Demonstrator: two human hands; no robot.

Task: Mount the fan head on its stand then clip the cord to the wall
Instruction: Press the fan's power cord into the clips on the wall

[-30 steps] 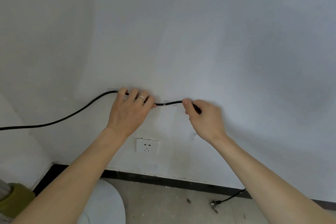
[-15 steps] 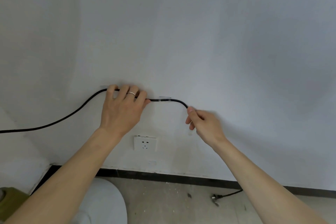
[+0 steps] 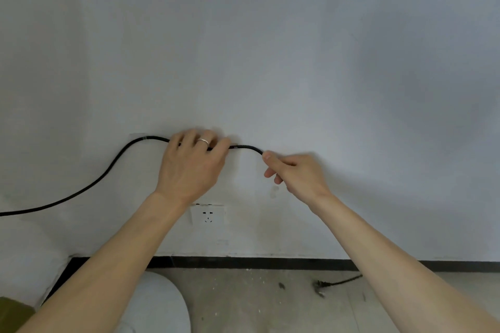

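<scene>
– Where's the cord (image 3: 119,159) now?
– Running along the wall (image 3: 270,48) above the socket (image 3: 207,216), through a clear clip (image 3: 144,138) at the left

– And the hands?
– The left hand (image 3: 190,167) presses it to the wall, fingers curled over it; the right hand (image 3: 293,174) pinches it just to the right; the plug (image 3: 319,284) lies on the floor (image 3: 257,303)

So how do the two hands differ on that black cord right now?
The left hand lies knuckles-out over the black cord against the wall and wears a ring; the right hand is bare and pinches the cord lower, where it bends down. Both hold the same cord.
</scene>
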